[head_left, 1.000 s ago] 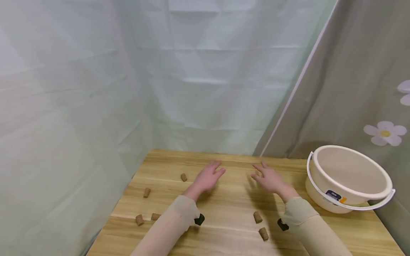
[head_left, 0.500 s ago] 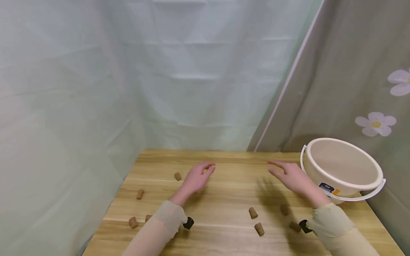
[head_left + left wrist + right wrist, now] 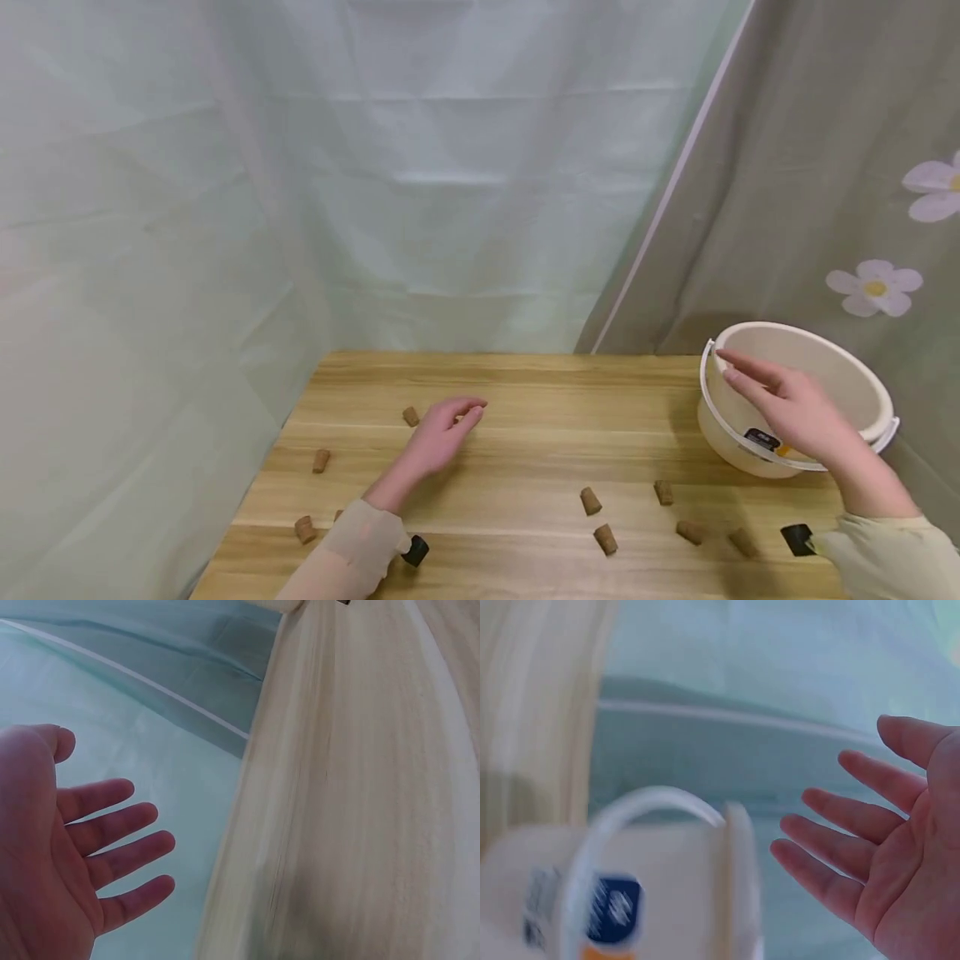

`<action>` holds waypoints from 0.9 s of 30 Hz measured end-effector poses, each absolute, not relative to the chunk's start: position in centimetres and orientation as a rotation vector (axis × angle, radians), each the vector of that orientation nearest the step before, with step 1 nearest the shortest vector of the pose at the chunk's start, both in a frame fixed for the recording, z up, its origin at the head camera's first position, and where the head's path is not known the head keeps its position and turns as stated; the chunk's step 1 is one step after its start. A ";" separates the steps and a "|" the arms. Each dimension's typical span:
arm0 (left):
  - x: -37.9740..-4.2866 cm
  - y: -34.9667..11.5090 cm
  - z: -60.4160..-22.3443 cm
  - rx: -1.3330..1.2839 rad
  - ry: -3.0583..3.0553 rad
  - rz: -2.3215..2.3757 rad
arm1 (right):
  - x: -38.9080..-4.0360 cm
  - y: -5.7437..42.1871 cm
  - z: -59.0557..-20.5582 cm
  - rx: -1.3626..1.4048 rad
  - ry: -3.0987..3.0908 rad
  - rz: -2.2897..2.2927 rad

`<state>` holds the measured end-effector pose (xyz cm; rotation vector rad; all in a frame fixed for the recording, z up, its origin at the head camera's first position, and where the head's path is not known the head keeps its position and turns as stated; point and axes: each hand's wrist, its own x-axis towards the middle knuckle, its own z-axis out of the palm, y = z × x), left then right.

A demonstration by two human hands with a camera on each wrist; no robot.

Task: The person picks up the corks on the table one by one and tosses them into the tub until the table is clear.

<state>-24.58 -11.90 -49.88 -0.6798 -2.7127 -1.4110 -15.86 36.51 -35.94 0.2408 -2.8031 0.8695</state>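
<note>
My left hand [image 3: 441,435] hovers over the left half of the table, palm turned inward and fingers loosely extended; the left wrist view shows it holding nothing. A cork [image 3: 411,416] lies just beyond its wrist side, to the left. My right hand [image 3: 797,407] is in front of the cream bucket [image 3: 738,421] in the head view, overlapping its rim. In the right wrist view the bare right palm [image 3: 922,855] faces the bucket side with fingers spread and nothing in them. The bucket's white handle [image 3: 649,799] hangs down over its front.
Several corks lie on the wooden table [image 3: 525,467]: one cork [image 3: 321,461] and another cork [image 3: 305,529] at left, a pair with one cork [image 3: 591,501] near the middle, more with one cork [image 3: 663,492] below the bucket. Pale curtains [image 3: 465,208] stand behind the table.
My right hand has moved right, from above the table's middle to the bucket, uncovering corks beneath its path. My left hand has shifted slightly left and nearer. The view has turned a little.
</note>
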 end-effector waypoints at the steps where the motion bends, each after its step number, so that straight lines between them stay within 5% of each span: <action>1: -24.4 -12.0 -49.9 -0.686 -2.711 -1.410 | -15.7 37.2 -35.6 0.221 -2.793 0.868; 9: -23.4 -13.0 -49.9 -0.691 -2.700 -1.432 | -14.6 41.5 -34.4 -0.072 -2.787 0.731; 27: -22.0 -14.5 -49.9 -0.780 -2.689 -1.401 | -14.1 49.4 -38.5 -0.510 -2.748 0.842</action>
